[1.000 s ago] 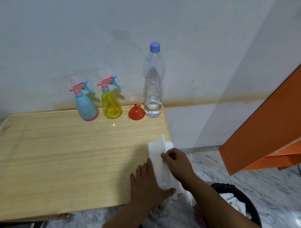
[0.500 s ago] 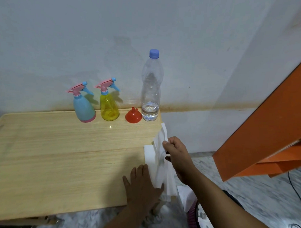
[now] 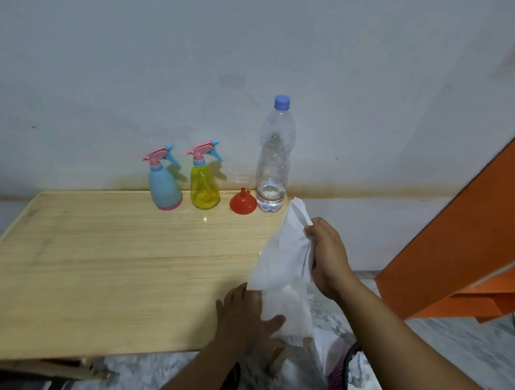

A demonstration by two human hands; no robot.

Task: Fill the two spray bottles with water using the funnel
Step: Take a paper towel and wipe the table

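Note:
A blue spray bottle (image 3: 164, 188) and a yellow spray bottle (image 3: 204, 187), both with pink trigger heads, stand at the back of the wooden table (image 3: 102, 262) by the wall. A red funnel (image 3: 243, 202) sits mouth down to their right. Beside it stands a clear plastic water bottle (image 3: 273, 166) with a blue cap and a little water at the bottom. My right hand (image 3: 327, 255) pinches a white paper towel (image 3: 283, 268) and holds it raised off the table's right edge. My left hand (image 3: 246, 320) lies flat on the towel's lower end, near the table's front right corner.
A white wall rises right behind the table. An orange slanted panel (image 3: 459, 245) stands at the right. A dark waste bin (image 3: 346, 370) with paper in it sits on the marble floor below my right arm.
My right hand has lifted the paper towel up and back from the table. My left hand stays pressed on its lower end.

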